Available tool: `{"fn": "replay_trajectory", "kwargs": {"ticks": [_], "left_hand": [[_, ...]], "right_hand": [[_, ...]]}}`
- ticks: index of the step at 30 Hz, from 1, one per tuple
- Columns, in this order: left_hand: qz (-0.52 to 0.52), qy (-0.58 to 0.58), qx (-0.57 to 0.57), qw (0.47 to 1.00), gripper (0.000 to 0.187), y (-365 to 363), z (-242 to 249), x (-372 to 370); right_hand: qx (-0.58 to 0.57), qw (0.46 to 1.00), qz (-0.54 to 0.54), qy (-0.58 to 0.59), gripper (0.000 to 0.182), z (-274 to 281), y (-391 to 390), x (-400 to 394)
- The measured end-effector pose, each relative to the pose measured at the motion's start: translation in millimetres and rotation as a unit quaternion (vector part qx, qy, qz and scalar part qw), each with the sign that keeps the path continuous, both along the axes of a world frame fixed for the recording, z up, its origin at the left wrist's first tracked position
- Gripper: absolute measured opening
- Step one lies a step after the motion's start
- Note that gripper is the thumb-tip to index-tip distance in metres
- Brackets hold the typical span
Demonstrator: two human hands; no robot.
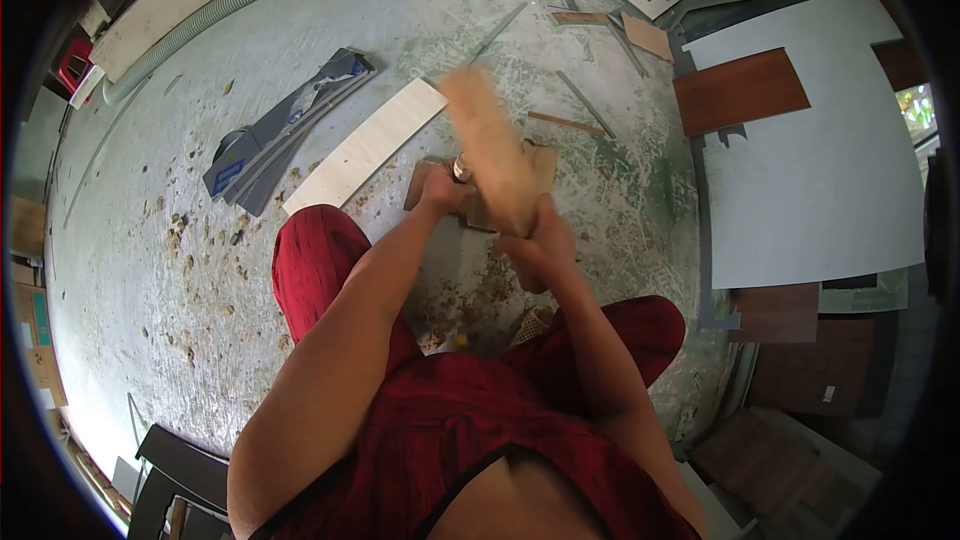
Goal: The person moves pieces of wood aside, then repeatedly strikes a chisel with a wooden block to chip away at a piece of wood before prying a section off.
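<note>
A light wooden piece (488, 145), smeared by motion, rises in front of me from my right hand (545, 245), whose fingers are closed round its lower end. My left hand (443, 188) is closed beside a small shiny cylindrical object (462, 168), just left of the wooden piece. Under and around both hands lie brown wooden blocks (420, 180), partly hidden by the hands and the blurred piece. Exactly what my left hand grips is too small and covered to make out.
A pale board (365, 145) and grey strips (285, 130) lie on the floor to the left. Thin strips (585, 103) lie ahead. Large panels (810, 170) are on the right, a dark chair (180, 480) at lower left. Brown debris dots the floor.
</note>
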State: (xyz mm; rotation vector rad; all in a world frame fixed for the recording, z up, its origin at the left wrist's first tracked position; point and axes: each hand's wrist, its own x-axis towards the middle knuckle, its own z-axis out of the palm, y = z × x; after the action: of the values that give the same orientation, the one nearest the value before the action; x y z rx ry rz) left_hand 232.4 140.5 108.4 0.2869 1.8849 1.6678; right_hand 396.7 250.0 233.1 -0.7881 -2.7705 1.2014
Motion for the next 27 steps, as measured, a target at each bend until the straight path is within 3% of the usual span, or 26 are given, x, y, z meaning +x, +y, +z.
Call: {"fn": "replay_trajectory", "kwargs": {"ticks": [1, 4, 7, 10, 11, 13, 17, 19, 20, 23, 26, 27], "left_hand": [[-0.003, 0.004, 0.003, 1.000, 0.043, 0.0, 0.6, -0.6], [-0.022, 0.090, -0.063, 0.994, 0.043, -5.8, -3.3, -2.9], [-0.028, 0.104, -0.138, 0.985, 0.043, -4.4, 2.7, 1.7], [-0.025, 0.084, -0.053, 0.995, 0.043, -3.7, -5.9, 1.5], [-0.023, 0.078, -0.010, 0.997, 0.043, -3.2, -10.5, -0.1], [-0.036, 0.098, -0.042, 0.994, 0.042, -2.0, -0.8, 0.0], [-0.052, 0.125, -0.115, 0.984, 0.041, -9.6, 11.7, 0.4], [-0.029, 0.124, -0.121, 0.984, 0.039, -9.2, -42.7, -20.7], [-0.019, 0.124, -0.122, 0.984, 0.039, -5.8, -60.6, -30.5], [0.007, -0.064, -0.143, 0.988, 0.038, 0.9, -39.5, -39.8], [-0.014, 0.065, -0.204, 0.977, 0.038, 4.2, 36.7, -3.4], [-0.011, 0.074, -0.171, 0.982, 0.037, 6.8, 14.3, -7.1]], "right_hand": [[0.057, 0.991, 0.015, -0.122, 0.057, -0.4, 1.4, -1.6], [0.014, 1.000, 0.018, -0.021, 0.059, 7.5, 4.8, 1.6], [-0.159, 0.972, -0.001, 0.176, 0.062, 14.7, 0.1, 5.9], [-0.104, 0.977, -0.008, 0.185, 0.063, -5.2, -1.0, 7.7], [-0.056, 0.994, -0.001, 0.093, 0.063, -6.9, 0.3, 5.2], [0.040, 0.995, 0.014, -0.096, 0.062, -7.6, 1.7, -0.5], [-0.188, 0.981, -0.008, 0.053, 0.054, -11.5, 8.9, 0.0], [-0.327, 0.929, -0.042, 0.167, 0.052, -2.2, 8.8, 0.9], [-0.332, 0.926, -0.052, 0.172, 0.052, 7.4, 10.7, 1.7], [-0.322, 0.926, -0.072, 0.184, 0.050, 22.8, 20.2, 6.5], [-0.278, 0.940, -0.072, 0.183, 0.049, 12.5, 25.7, 12.1], [-0.269, 0.944, -0.066, 0.179, 0.049, 11.2, 23.5, 12.7]]}}
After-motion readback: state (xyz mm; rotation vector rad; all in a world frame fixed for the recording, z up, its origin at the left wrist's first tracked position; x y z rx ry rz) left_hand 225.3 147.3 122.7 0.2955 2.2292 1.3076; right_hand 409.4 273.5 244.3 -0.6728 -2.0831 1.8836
